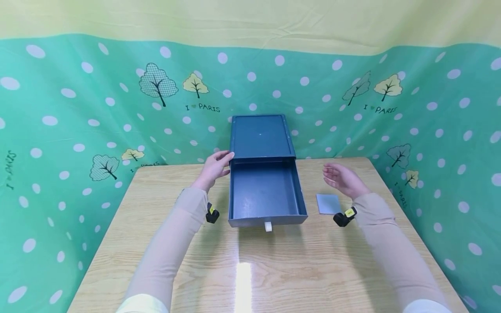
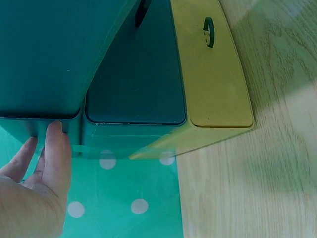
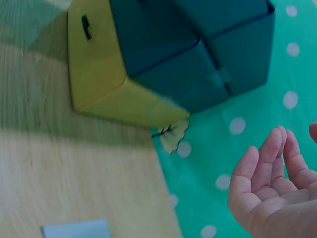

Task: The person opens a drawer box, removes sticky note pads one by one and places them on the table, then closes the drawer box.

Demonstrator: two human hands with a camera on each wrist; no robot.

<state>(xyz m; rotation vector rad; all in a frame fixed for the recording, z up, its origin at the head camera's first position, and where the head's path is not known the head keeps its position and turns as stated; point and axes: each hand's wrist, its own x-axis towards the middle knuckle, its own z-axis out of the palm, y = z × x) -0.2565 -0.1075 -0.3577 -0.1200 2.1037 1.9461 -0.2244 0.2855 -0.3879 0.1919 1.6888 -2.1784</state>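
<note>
A stacked drawer cabinet (image 1: 260, 135) stands at the back of the table, and its top blue drawer (image 1: 265, 191) is pulled out with nothing visible inside. My left hand (image 1: 215, 167) rests on the cabinet's left front corner, thumb on the top edge. In the left wrist view, straight fingers of that left hand (image 2: 42, 178) touch the side of the top section. Off to the cabinet's right, my right hand (image 1: 343, 179) hovers with fingers loosely bent and holds nothing. The right wrist view also shows this right hand (image 3: 277, 191) apart from the cabinet.
Below the top drawer are a closed blue drawer (image 2: 136, 74) and a closed yellow drawer (image 2: 213, 74) with a small dark handle. A light-blue paper square (image 1: 326, 204) lies on the wooden table (image 1: 297, 269) at right. A green dotted curtain (image 1: 117, 108) hangs behind.
</note>
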